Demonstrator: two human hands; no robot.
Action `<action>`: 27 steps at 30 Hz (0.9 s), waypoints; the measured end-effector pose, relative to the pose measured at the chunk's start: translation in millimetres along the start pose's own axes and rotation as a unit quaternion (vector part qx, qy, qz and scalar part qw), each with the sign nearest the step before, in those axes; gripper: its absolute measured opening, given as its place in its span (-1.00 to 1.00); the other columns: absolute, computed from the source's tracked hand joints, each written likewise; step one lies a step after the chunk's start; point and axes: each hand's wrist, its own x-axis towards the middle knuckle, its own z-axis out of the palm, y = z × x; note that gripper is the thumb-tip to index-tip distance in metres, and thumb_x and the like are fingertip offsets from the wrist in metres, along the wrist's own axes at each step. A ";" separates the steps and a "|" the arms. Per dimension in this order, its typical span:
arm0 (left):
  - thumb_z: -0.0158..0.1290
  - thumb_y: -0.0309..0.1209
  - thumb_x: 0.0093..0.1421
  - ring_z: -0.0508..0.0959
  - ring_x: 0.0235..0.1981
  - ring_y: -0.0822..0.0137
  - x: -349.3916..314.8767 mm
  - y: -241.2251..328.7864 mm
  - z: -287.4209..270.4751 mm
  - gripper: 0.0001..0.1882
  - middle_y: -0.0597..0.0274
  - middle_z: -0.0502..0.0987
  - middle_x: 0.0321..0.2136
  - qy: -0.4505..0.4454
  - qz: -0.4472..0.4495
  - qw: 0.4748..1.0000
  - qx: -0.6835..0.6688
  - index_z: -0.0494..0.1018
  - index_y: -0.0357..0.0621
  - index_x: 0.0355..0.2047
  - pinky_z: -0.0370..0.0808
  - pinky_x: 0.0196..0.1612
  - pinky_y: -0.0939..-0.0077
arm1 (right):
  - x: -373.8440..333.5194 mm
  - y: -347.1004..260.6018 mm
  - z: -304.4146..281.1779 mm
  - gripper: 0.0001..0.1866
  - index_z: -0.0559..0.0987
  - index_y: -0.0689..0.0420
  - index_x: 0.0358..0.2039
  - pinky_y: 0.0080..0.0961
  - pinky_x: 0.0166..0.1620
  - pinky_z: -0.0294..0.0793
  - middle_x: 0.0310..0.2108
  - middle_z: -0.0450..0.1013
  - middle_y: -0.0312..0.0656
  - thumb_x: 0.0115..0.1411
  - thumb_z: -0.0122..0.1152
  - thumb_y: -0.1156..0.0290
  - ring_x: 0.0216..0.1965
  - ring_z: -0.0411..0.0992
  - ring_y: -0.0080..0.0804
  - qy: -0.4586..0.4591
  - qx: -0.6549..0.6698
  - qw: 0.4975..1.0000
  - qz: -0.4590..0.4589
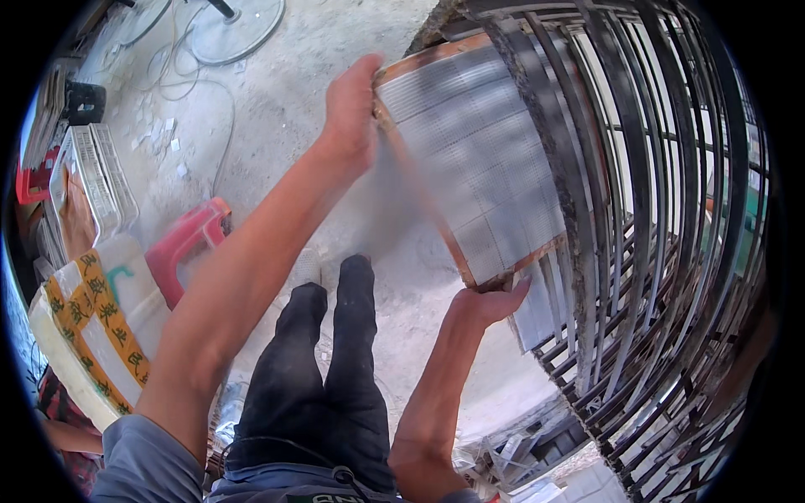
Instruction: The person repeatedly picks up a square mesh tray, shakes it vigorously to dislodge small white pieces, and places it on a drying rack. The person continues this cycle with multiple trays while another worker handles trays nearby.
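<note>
Between my two hands is a flat wooden-framed tray, its face covered with light grey, finely perforated panels in a grid. My left hand is closed around the frame's far left corner, thumb along the edge. At the near corner, my right hand grips the frame from below, fingers partly hidden beneath it. The tray is tilted, and its right side meets the dark metal rack; I cannot tell how far it reaches in. A blur lies along the frame's left edge.
The rack's many bars fill the right side. At left are a red plastic container, a taped white foam box and white crates. A round stand base and a cable lie on the dusty floor, with scattered white pieces.
</note>
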 end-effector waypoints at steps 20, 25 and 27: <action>-0.07 -0.53 -0.14 0.16 -0.39 0.42 14.2 -15.9 43.7 -0.88 0.21 0.20 -0.45 -0.007 -0.018 0.999 0.034 0.28 -0.24 -0.51 0.13 -0.37 0.55 | 58.9 -17.2 14.7 -0.34 0.07 0.30 0.12 -0.37 0.19 -0.03 0.15 0.02 -0.02 0.17 -0.23 0.05 0.16 0.04 -0.26 -0.042 -0.006 0.999 -0.021; -0.07 -0.56 -0.19 0.23 -0.43 0.33 30.4 -25.9 52.5 -0.79 0.10 0.26 -0.48 -0.013 -0.015 0.999 0.050 0.26 -0.37 -0.47 0.20 -0.37 0.44 | 69.2 -17.6 22.0 -0.44 0.24 0.31 0.01 -0.36 0.11 0.10 0.04 0.19 -0.05 0.14 -0.16 0.11 0.08 0.17 -0.23 -0.067 0.005 0.996 -0.061; -0.09 -0.60 -0.24 0.35 -0.33 0.21 37.3 -26.4 51.9 -0.60 -0.11 0.35 -0.40 0.019 -0.027 0.994 0.107 0.22 -0.60 -0.31 0.33 -0.30 0.30 | 70.5 -16.4 23.5 -0.44 0.24 0.30 0.02 -0.36 0.11 0.10 0.05 0.19 -0.05 0.13 -0.16 0.12 0.08 0.17 -0.23 -0.065 -0.003 0.996 -0.056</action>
